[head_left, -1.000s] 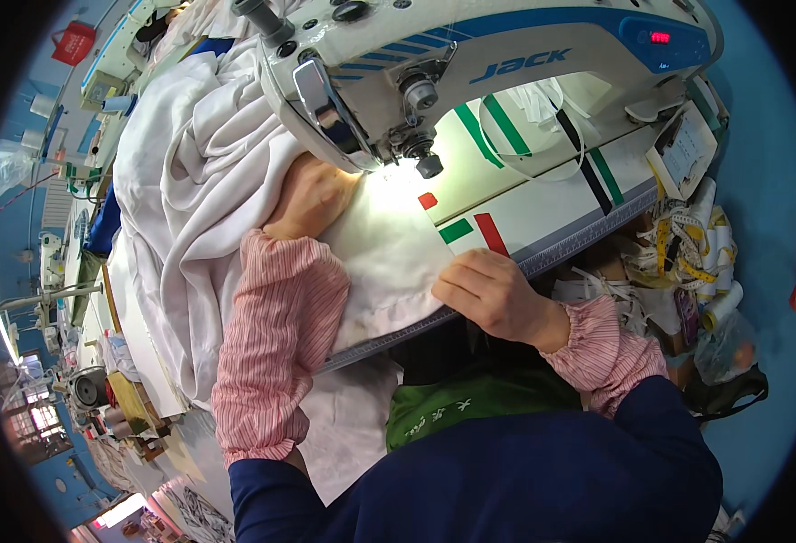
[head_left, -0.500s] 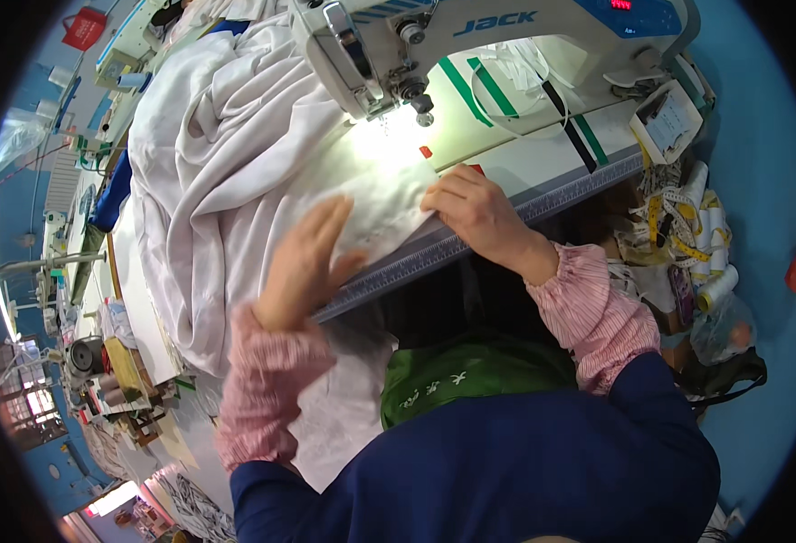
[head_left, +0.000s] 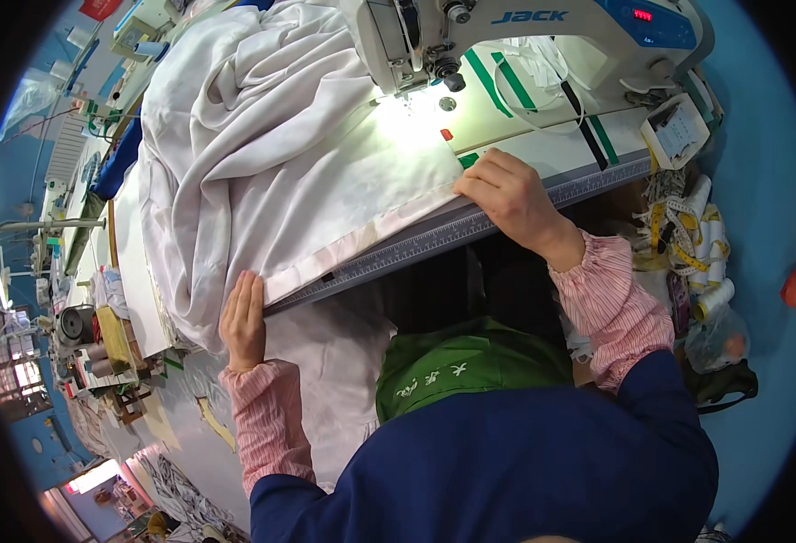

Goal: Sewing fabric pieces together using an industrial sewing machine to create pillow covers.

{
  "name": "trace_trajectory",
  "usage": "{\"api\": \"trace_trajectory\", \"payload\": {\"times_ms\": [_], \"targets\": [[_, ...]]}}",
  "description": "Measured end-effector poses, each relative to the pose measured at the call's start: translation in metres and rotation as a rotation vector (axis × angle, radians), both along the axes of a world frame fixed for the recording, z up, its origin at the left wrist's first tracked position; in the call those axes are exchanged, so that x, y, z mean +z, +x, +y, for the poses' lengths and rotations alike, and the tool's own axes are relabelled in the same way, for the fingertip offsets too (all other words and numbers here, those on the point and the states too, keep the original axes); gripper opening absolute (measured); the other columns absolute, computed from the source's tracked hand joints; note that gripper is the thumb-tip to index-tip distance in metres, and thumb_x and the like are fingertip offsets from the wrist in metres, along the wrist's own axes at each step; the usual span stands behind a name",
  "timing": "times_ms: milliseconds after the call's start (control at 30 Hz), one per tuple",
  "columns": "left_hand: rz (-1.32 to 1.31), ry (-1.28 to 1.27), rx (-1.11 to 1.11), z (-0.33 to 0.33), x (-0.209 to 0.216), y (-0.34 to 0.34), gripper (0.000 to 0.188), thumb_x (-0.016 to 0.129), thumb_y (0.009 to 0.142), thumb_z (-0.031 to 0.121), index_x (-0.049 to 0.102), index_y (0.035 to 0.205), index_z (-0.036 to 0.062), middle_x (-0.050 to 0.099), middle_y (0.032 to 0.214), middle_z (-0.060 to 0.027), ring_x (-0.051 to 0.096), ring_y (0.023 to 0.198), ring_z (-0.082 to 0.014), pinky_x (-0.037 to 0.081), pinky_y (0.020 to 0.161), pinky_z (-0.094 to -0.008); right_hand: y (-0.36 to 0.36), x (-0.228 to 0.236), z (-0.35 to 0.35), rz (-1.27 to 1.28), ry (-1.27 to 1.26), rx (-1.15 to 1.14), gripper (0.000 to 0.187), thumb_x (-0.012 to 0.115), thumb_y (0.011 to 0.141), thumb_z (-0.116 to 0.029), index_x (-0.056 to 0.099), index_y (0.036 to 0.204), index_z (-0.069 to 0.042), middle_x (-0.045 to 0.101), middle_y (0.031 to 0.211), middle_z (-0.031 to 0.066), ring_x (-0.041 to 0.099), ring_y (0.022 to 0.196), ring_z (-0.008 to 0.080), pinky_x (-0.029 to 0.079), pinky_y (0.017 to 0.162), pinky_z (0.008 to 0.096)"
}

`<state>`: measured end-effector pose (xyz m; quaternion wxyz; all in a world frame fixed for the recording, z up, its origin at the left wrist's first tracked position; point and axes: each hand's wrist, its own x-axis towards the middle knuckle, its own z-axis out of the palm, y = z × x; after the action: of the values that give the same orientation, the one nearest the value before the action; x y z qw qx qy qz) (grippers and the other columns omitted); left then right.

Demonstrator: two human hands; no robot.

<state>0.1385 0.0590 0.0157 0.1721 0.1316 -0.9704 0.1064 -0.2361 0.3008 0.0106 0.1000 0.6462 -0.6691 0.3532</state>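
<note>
A large white fabric [head_left: 343, 172] lies in folds across the sewing table and smooths out toward its front edge. My right hand [head_left: 517, 201] pinches the near right corner of the fabric. At the other end of the folded hem, my left hand [head_left: 244, 319] is closed on the cloth, fingers together and thumb hidden. Between the two hands the hem runs nearly straight along the table edge. The sewing machine [head_left: 533, 27] stands just beyond, its lit needle area [head_left: 413, 113] over the far side of the cloth.
A ruler strip [head_left: 434, 237] follows the table's front edge. Green and black tapes [head_left: 588, 127] mark the machine bed. At the right are a small white box [head_left: 676, 131], thread spools [head_left: 713, 240] and a yellow measuring tape [head_left: 678, 249]. More white cloth [head_left: 334, 389] hangs below the table.
My left hand has moved left and nearer, from over the fabric to the hem's left end. The hem now lies straighter, while my right hand keeps the corner. The view has shifted slightly.
</note>
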Motion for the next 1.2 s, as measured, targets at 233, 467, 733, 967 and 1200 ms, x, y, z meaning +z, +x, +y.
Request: {"api": "trace_trajectory", "payload": {"times_ms": [233,467,733,967,1200], "targets": [[-0.002,-0.006,-0.006,-0.005,-0.007,0.009,0.032,0.054,0.085,-0.006,0.064,0.115,-0.0037,0.065,0.118,-0.0193,0.063,0.112,-0.0359,0.052,0.092,-0.0406,-0.002,-0.001,-0.006,0.138,-0.007,0.058,0.017,0.063,0.072,-0.007,0.064,0.089,-0.004,0.062,0.089,0.0044,0.062,0.087,0.0206,0.052,0.072,0.0329],[-0.066,0.061,0.009,-0.013,0.001,0.003,0.031,0.057,0.084,-0.004,0.065,0.114,-0.0046,0.065,0.119,-0.0195,0.063,0.112,-0.0361,0.052,0.092,-0.0408,-0.007,0.001,-0.008,0.082,0.075,0.118,0.016,0.063,0.073,-0.006,0.063,0.088,-0.003,0.063,0.090,0.0047,0.063,0.085,0.0196,0.053,0.069,0.0313],[-0.135,0.105,0.076,-0.036,0.011,-0.009,0.036,0.055,0.082,-0.005,0.065,0.116,-0.0004,0.065,0.118,-0.0195,0.065,0.108,-0.0351,0.053,0.090,-0.0394,-0.013,0.001,-0.026,0.088,0.060,0.088,0.015,0.062,0.073,-0.005,0.062,0.087,-0.003,0.062,0.087,0.0041,0.062,0.081,0.0185,0.052,0.067,0.0301],[-0.112,0.143,0.161,-0.083,0.004,-0.028,0.044,0.050,0.080,-0.008,0.063,0.121,0.0013,0.062,0.124,-0.0202,0.062,0.110,-0.0363,0.050,0.094,-0.0399,-0.019,-0.003,-0.050,0.111,0.072,-0.019,0.011,0.060,0.075,-0.005,0.063,0.085,-0.005,0.063,0.089,0.0027,0.060,0.085,0.0178,0.052,0.070,0.0307],[-0.167,0.309,0.320,-0.100,0.007,-0.033,0.065,0.041,0.077,-0.014,0.048,0.139,0.0024,0.045,0.144,-0.0218,0.046,0.131,-0.0365,0.038,0.108,-0.0368,-0.011,-0.010,-0.049,0.077,0.046,-0.097,0.012,0.059,0.077,-0.006,0.065,0.088,-0.004,0.065,0.093,0.0043,0.060,0.090,0.0194,0.052,0.078,0.0309]]}}
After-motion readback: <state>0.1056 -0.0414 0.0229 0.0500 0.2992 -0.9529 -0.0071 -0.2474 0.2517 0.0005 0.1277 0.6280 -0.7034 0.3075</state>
